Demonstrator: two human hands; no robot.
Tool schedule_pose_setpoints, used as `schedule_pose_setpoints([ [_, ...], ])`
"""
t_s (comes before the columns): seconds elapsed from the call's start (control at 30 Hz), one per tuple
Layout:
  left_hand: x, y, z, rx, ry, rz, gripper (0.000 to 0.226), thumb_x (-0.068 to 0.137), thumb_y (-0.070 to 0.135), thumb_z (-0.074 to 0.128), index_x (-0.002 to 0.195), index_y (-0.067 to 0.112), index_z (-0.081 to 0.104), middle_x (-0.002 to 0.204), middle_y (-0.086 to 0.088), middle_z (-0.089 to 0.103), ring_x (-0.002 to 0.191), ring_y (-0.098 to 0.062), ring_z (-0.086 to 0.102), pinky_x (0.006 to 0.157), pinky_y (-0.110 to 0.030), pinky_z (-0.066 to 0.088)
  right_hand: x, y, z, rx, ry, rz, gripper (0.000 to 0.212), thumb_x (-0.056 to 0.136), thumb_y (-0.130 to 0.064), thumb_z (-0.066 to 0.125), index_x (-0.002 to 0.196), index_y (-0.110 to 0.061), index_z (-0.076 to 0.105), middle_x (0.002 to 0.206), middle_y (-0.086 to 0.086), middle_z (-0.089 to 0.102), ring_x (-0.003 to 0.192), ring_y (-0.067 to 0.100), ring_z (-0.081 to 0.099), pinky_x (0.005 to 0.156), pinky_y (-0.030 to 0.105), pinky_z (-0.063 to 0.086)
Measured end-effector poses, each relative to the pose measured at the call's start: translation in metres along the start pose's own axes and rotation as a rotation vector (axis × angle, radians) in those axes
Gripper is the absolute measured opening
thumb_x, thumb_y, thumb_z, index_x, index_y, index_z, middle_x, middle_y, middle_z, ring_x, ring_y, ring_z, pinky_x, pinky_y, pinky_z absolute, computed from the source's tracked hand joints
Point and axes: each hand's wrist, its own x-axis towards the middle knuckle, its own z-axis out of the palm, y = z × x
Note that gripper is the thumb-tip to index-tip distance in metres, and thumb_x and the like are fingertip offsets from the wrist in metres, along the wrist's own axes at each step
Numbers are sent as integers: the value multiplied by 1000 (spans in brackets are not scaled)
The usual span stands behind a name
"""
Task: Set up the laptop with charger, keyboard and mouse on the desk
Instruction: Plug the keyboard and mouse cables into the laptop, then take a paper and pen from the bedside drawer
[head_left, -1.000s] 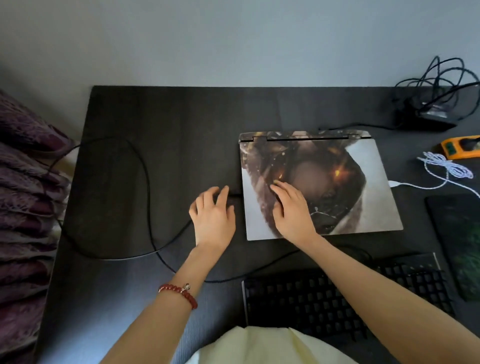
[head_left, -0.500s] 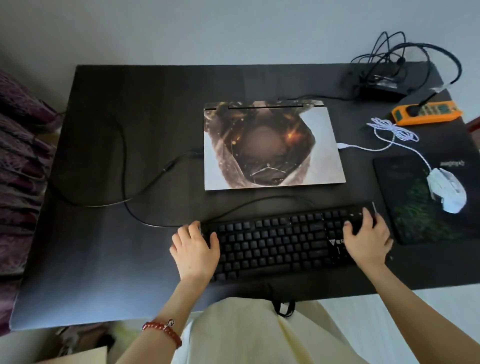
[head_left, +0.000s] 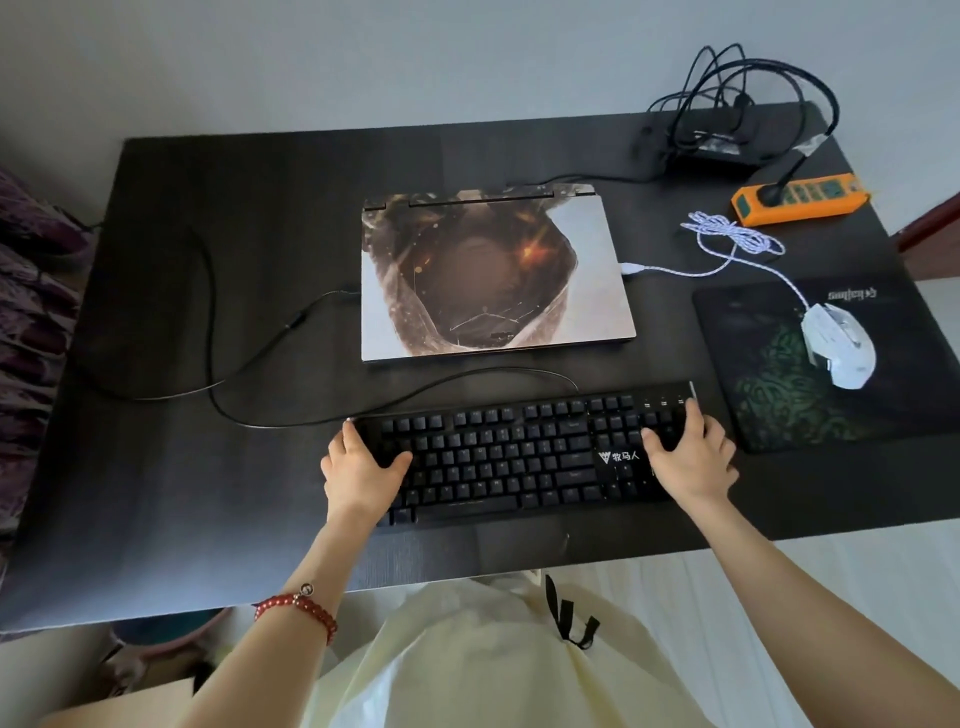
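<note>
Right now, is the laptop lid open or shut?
Shut: the laptop lies flat on the desk, its decorated lid facing up, no screen showing.

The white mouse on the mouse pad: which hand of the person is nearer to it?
Right. The right hand grips the right end of the keyboard, just beside the mouse pad where the white mouse lies. The left hand holds the keyboard's far left end.
</note>
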Motion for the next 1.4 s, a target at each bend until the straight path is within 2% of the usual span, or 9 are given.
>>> schedule_pose_setpoints([
  [0.33, -1, -1, 2, -15, 26, -54, 81, 83, 30, 65, 144, 5, 18, 146, -19, 28, 133, -38, 24, 107, -50, 28, -6, 4, -4, -6, -16, -61, 73, 87, -45, 54, 145, -22, 16, 152, 10, 21, 136, 36, 20, 103, 57, 25],
  [0.47, -8, -1, 0, 122, 80, -54, 72, 85, 31, 59, 142, 7, 23, 143, -18, 31, 129, -38, 29, 104, -52, 28, -6, 8, -5, -56, -65, -89, 75, 88, -47, 50, 147, -23, 10, 154, 11, 18, 137, 36, 19, 105, 56, 26],
  [0.57, -12, 10, 1, 180, 149, 89, 63, 86, 30, 57, 140, 12, 31, 141, -13, 34, 127, -34, 29, 103, -50, 26, -10, 6, -9, -16, -79, -71, 73, 90, -44, 48, 147, -22, 10, 155, 12, 16, 139, 35, 17, 108, 55, 23],
  [0.67, -11, 28, 2, 203, 124, 265, 57, 86, 28, 56, 138, 15, 36, 140, -9, 37, 129, -32, 29, 105, -50, 23, -22, 6, -14, 92, 41, -70, 61, 92, -32, 48, 144, -14, 22, 152, 15, 25, 138, 35, 21, 110, 53, 24],
  [0.8, -19, 63, 11, 195, 17, 453, 52, 88, 29, 53, 136, 17, 39, 141, -7, 37, 130, -29, 29, 107, -49, 22, -40, 20, -27, 245, 142, -46, 43, 92, -18, 47, 134, -7, 42, 140, 15, 44, 132, 33, 35, 108, 48, 31],
  [0.93, -42, 119, 42, 240, -157, 675, 48, 90, 31, 50, 136, 18, 40, 142, -4, 37, 131, -26, 30, 108, -48, 22, -63, 56, -54, 374, 210, 28, 35, 93, -13, 45, 127, -6, 51, 130, 15, 54, 120, 30, 48, 99, 37, 37],
  [1.2, -179, 237, 147, 419, -432, 1193, 44, 93, 34, 47, 134, 18, 43, 139, -4, 43, 128, -28, 38, 104, -49, 33, -122, 202, -116, 546, 395, 275, 29, 94, -13, 44, 119, -9, 58, 116, 12, 65, 106, 26, 58, 88, 29, 41],
  [1.3, -277, 273, 209, 470, -553, 1381, 43, 93, 32, 46, 133, 17, 43, 137, -7, 44, 125, -28, 42, 102, -46, 35, -162, 295, -137, 629, 486, 408, 28, 94, -16, 44, 119, -14, 57, 111, 8, 66, 96, 18, 59, 80, 23, 40],
  [1.4, -359, 290, 265, 492, -645, 1515, 43, 92, 29, 46, 132, 15, 45, 136, -9, 47, 125, -27, 43, 104, -41, 37, -198, 373, -151, 672, 541, 504, 28, 94, -19, 45, 119, -18, 57, 106, 5, 67, 83, 16, 59, 72, 23, 43],
])
